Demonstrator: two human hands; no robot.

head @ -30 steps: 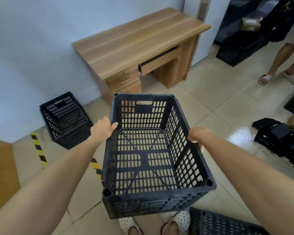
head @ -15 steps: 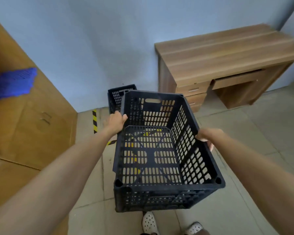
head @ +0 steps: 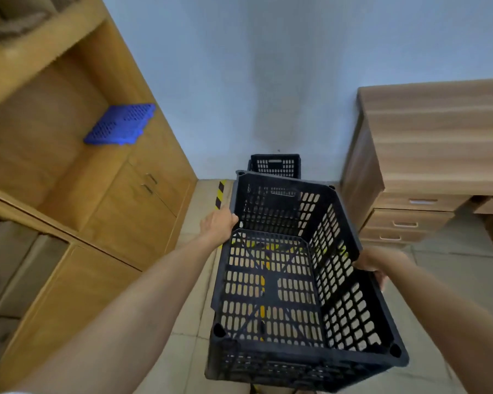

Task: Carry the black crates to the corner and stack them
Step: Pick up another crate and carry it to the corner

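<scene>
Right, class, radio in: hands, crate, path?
Left hand, right hand gripping carried crate. Corner crate ahead. Path clear.

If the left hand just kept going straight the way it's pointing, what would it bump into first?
The left hand grips the carried crate's rim and points ahead toward the corner. Going on, it would probably pass over the striped floor tape and meet the black crate on the floor or the wall beside it; depth is unclear.

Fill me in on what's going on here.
A person is carrying an empty black crate, left hand on its left rim and right hand gripping its right side. It is held above the floor, not yet stacked. Ahead, in the corner between the wooden cabinet and the desk, another black crate sits by the wall.
</scene>
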